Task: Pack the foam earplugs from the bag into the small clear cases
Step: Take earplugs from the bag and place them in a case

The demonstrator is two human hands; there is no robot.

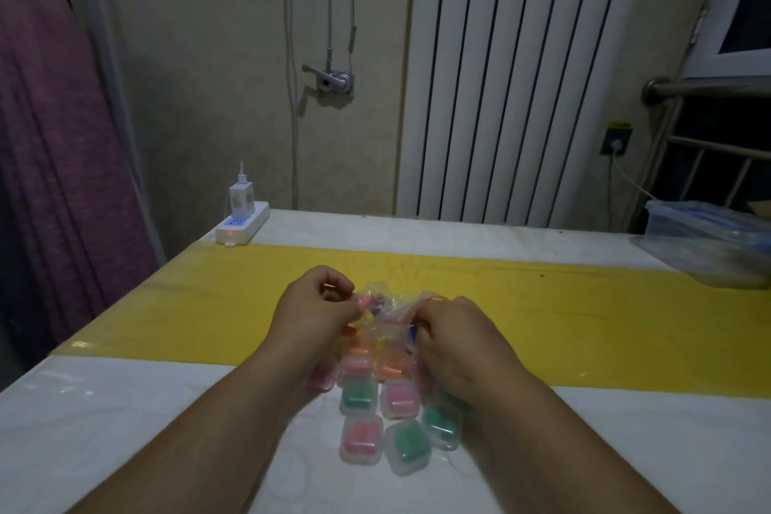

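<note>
A crumpled clear plastic bag with coloured foam earplugs inside lies on the table between my hands. My left hand pinches the bag's left side, where a pink earplug shows by the fingertips. My right hand grips the bag's right side, near a blue earplug. Several small clear cases holding pink, green and orange earplugs sit in rows just in front of the bag, some partly hidden under my wrists.
The table has a white cover with a yellow strip across it. A white power strip with a charger sits at the back left corner. A clear plastic box stands at the right edge. A radiator is behind.
</note>
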